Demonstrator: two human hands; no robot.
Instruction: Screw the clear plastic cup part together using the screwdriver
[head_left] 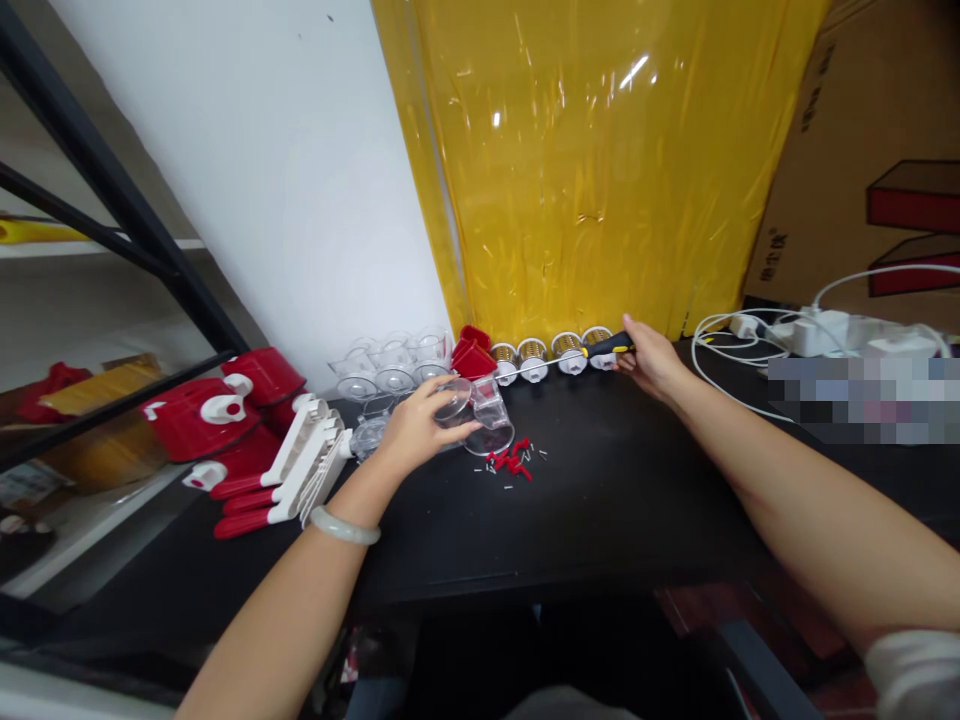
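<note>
My left hand [416,428] is wrapped round a clear plastic housing [491,405] with round openings, held tilted above the black table. In my right hand [649,362] is a screwdriver [609,346] with a black and yellow handle. Its long shaft points left and its tip meets the clear housing; whether it sits on a screw is too small to tell. Just below the housing lie several small red parts [511,460] and loose screws [508,487]. Red plastic pieces [472,352] stand right behind the housing.
Several metal drums with white ends [571,352] line the back by the yellow-wrapped panel [585,170]. More clear housings [394,360] stand against the wall. White-and-red handles [300,470] and red bowls [202,420] are at left. White cables [712,335] and chargers lie at right.
</note>
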